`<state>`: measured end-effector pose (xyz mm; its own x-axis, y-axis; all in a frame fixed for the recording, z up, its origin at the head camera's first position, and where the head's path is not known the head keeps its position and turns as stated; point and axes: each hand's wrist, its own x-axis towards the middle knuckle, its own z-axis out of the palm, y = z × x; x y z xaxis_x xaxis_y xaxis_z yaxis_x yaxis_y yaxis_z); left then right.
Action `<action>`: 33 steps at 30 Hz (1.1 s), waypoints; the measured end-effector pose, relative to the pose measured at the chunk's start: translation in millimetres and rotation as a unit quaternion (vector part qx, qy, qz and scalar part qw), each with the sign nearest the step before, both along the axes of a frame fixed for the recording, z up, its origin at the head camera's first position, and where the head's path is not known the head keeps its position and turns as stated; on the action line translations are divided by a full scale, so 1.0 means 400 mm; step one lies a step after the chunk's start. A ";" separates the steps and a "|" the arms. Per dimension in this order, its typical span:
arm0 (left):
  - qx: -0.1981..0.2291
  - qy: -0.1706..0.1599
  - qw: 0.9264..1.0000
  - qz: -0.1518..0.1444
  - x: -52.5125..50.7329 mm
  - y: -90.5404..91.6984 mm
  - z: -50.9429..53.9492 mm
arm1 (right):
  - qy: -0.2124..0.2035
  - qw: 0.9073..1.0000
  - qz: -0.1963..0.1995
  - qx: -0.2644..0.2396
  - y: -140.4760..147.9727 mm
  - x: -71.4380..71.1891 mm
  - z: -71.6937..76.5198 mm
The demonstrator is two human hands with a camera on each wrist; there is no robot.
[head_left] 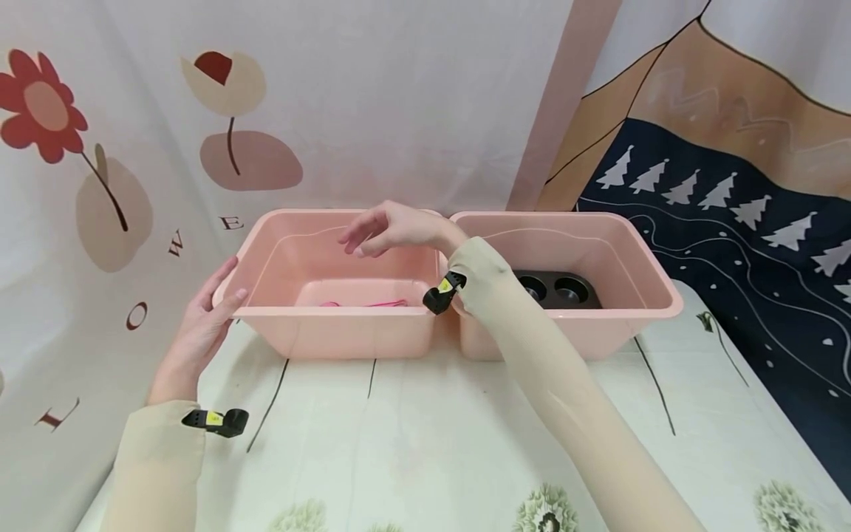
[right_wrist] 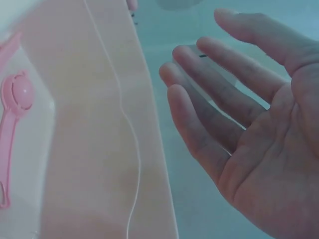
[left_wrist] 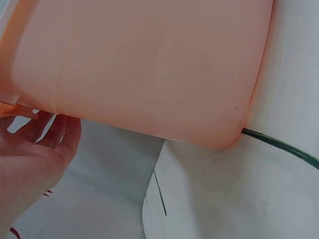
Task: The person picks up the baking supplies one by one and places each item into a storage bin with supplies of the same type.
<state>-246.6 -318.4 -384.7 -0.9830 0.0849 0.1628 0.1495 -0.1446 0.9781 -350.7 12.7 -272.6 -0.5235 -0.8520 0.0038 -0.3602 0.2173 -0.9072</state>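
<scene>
My left hand (head_left: 202, 325) grips the left end of a pink plastic bin (head_left: 346, 332) by its rim. In the left wrist view, the fingers (left_wrist: 67, 142) of that hand lie under the rim, against the bin's outer wall. Above the same bin, my right hand (head_left: 399, 227) is in the air with its fingers loosely bent and nothing held. A pink egg separator (right_wrist: 20, 94) with a slotted round cup lies on the bin floor. Part of another pink item (right_wrist: 9, 49) shows beside it; its kind is cut off by the frame edge.
A second pink bin (head_left: 565, 325) stands close on the right, holding a dark muffin tin (head_left: 572, 290) partly hidden by the front wall and my right sleeve. Both bins stand on a pale patterned cloth (head_left: 412, 443). A printed curtain (head_left: 399, 103) hangs behind them.
</scene>
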 end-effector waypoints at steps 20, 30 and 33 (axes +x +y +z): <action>-0.008 -0.017 1.000 0.005 0.003 -0.001 -0.005 | 0.039 0.998 -0.036 -0.019 0.096 0.091 -0.037; -0.004 -0.014 1.000 -0.001 0.001 -0.005 -0.003 | 0.060 0.996 -0.064 -0.012 0.159 0.138 -0.036; -0.011 -0.016 1.000 -0.001 0.002 -0.004 -0.001 | 0.051 0.996 -0.074 -0.027 0.182 0.152 -0.038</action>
<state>-245.9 -320.2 -385.0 -0.9876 0.0907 0.1284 0.1168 -0.1230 0.9855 -289.8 85.4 -287.9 -0.6375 -0.7630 0.1064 -0.4189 0.2275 -0.8791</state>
